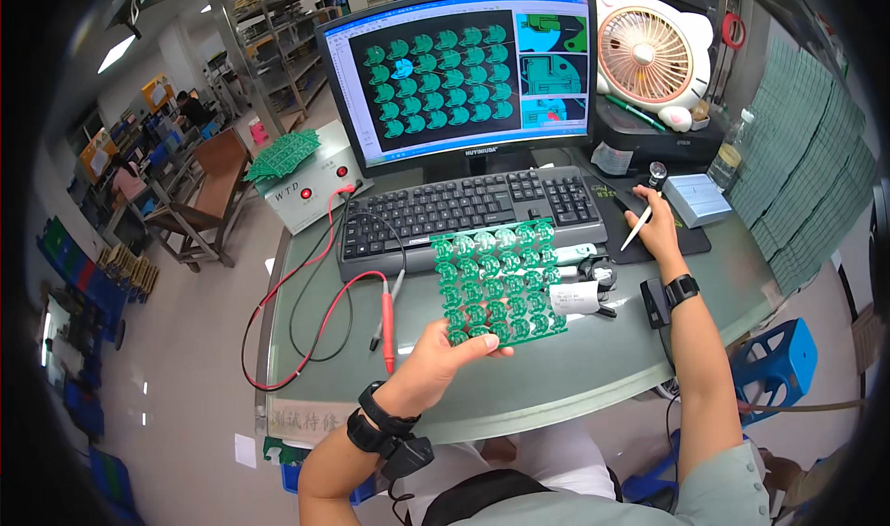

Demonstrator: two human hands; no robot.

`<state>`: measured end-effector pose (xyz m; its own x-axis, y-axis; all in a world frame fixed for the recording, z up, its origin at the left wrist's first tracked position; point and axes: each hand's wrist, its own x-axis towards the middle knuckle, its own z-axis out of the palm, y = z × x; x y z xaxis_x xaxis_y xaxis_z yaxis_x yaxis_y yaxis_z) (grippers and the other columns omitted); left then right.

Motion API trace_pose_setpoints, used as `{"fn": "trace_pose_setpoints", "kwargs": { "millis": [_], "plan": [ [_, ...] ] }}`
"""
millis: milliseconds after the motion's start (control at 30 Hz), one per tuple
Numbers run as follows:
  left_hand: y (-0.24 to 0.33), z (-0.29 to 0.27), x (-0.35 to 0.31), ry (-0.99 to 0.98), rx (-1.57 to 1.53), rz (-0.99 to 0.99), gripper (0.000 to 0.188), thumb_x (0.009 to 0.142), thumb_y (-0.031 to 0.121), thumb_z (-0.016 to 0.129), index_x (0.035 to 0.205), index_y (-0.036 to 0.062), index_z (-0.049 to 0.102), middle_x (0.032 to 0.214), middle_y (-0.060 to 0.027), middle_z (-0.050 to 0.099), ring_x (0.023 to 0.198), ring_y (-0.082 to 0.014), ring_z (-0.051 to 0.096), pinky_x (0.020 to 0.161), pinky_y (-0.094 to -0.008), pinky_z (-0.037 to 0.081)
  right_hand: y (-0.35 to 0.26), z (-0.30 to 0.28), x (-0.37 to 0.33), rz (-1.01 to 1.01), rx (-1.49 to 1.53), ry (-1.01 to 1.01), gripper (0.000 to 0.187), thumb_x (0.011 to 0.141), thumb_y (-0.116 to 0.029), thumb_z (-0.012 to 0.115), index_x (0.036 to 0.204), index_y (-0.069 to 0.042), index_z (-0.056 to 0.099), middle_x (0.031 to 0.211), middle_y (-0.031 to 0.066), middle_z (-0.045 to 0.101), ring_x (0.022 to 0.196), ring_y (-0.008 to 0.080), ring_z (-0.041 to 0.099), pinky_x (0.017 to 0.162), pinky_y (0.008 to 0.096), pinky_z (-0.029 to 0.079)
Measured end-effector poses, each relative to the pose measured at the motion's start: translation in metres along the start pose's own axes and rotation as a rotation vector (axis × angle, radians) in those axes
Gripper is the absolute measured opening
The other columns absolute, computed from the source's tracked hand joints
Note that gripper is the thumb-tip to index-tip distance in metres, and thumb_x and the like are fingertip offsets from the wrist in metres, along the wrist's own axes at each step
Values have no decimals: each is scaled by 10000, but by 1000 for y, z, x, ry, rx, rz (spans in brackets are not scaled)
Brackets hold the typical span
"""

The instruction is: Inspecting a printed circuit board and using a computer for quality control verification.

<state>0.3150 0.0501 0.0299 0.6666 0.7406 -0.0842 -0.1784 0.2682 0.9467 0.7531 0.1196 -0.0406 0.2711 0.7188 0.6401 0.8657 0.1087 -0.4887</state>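
Observation:
My left hand (pixel 443 364) grips the lower edge of a green circuit board panel (pixel 496 283), thumb in front. The panel carries rows of small round boards and is held tilted up over the table, in front of the keyboard (pixel 473 206). A white paper label (pixel 575 298) shows at its right edge. My right hand (pixel 658 229) is closed around a slim white pen (pixel 636 230) above the black mouse pad (pixel 691 237). Whether those fingers also touch a mouse, I cannot tell. Ahead, the monitor (pixel 454 76) displays a matching grid of round boards, one highlighted in light blue.
Red and black test probes (pixel 388 331) lie left of the panel, their leads looping to a grey box (pixel 320 178) topped with stacked green boards (pixel 284 155). At the right stand a fan (pixel 643 53), a bottle (pixel 731 151), a silver box (pixel 698 199) and a tall green stack (pixel 807 155).

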Motion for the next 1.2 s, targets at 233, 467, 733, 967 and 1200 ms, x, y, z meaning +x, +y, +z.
{"fn": "trace_pose_setpoints", "kwargs": {
  "millis": [233, 467, 733, 967, 1200],
  "plan": [
    [-1, 13, -39, 42, 40, -100, 465, 927, 99, 635, 1351, -27, 489, 1216, -106, 630, 1001, -204, 646, 945, -374, 488, 11, 2, -3, 7, 7, 11, 479, 760, -126, 772, 1206, -119, 597, 1125, 124, 657, 1083, 336, 586, 923, 409, 468],
    [0, 6, -71, -11, 129, -485, 308, 1013, 236, 545, 1161, -28, 607, 984, -120, 696, 833, -166, 672, 755, -315, 543, 15, 2, 4, 6, 64, 31, 476, 795, -169, 774, 1236, -112, 603, 1161, 126, 661, 1100, 306, 611, 946, 388, 474],
    [31, -72, -56, 431, 1022, -107, 399, 959, 372, 601, 842, -10, 603, 651, -46, 586, 581, -146, 566, 554, -307, 464, -98, -43, 15, -84, 512, -19, 277, 924, -129, 672, 1174, -21, 622, 1185, 127, 668, 1116, 194, 631, 940, 317, 486],
    [22, -89, -21, 477, 1762, -190, 407, 837, 434, 661, 821, 36, 578, 770, -120, 639, 684, -335, 642, 585, -425, 471, -230, -57, -81, -710, 234, -754, 263, 814, -261, 737, 987, -97, 625, 1062, 53, 677, 944, 240, 649, 781, 349, 529],
    [18, -95, -12, 470, 1644, -230, 315, 832, 349, 643, 849, 42, 578, 770, -132, 642, 706, -355, 640, 627, -446, 472, -212, -42, -101, -553, 67, -857, 329, 781, -328, 761, 1005, -136, 616, 1054, 35, 671, 976, 200, 627, 773, 331, 493]
  ]
}}
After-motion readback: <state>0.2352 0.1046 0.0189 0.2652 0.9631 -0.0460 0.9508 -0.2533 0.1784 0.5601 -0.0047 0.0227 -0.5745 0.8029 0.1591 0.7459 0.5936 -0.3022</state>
